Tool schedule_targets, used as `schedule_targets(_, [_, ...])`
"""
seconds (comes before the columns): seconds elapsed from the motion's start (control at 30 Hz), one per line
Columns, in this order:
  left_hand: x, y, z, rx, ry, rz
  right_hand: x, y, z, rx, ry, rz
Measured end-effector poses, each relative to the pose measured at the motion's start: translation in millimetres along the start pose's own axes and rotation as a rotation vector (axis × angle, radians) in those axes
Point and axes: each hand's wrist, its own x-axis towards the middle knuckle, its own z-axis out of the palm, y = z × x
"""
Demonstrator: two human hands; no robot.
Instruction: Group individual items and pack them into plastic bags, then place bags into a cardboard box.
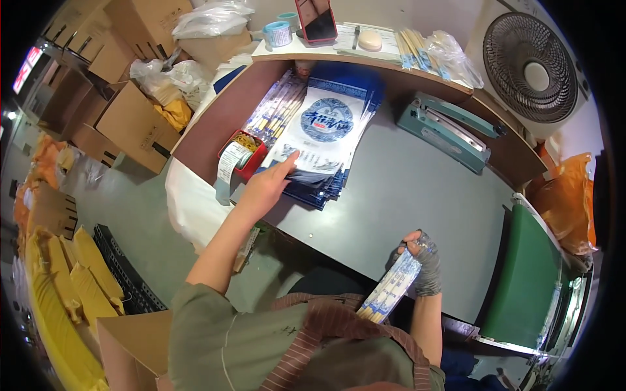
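On the grey table lies a stack of blue and white printed plastic bags [326, 127]. My left hand [266, 186] rests on the stack's near left corner, fingers stretched over the top bag. Close to my body, my right hand [422, 257], in a grey fingerless glove, grips a bundle of paper-wrapped chopsticks [392, 285] held at a slant. More wrapped chopsticks [277, 107] lie left of the bags. In front of them is a red box [259, 158] with rubber bands [246, 141], and a roll of white labels [233, 158] leans on it.
A teal heat sealer [450, 130] stands at the back right, below a shelf with a phone [316, 23], tape rolls [278, 34] and loose chopsticks [412, 49]. A fan [535, 72] and green conveyor belt [521, 274] are right; cardboard boxes [134, 127] stand left.
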Motion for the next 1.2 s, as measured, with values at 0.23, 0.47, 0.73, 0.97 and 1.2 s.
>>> schedule_targets(0.23, [2, -10, -9, -0.033, -0.119, 0.319, -11, -1, -13, 0.026, 0.066, -0.065])
schedule_targets(0.47, [30, -14, -29, -0.22, -0.121, 0.286, -6, 2, -15, -0.048, 0.046, -0.026])
schedule_targets(0.73, [54, -24, -40, -0.746, -0.358, -0.173, -21, -4, -17, -0.052, 0.077, -0.047])
schedule_targets(0.97, [62, -11, -16, -0.526, -0.209, -0.081, -20, -2, -15, -0.061, 0.04, -0.052])
schedule_targets(1.2, [67, -22, 7, -0.685, -0.086, -0.075, -28, -4, -20, -0.067, 0.052, -0.063])
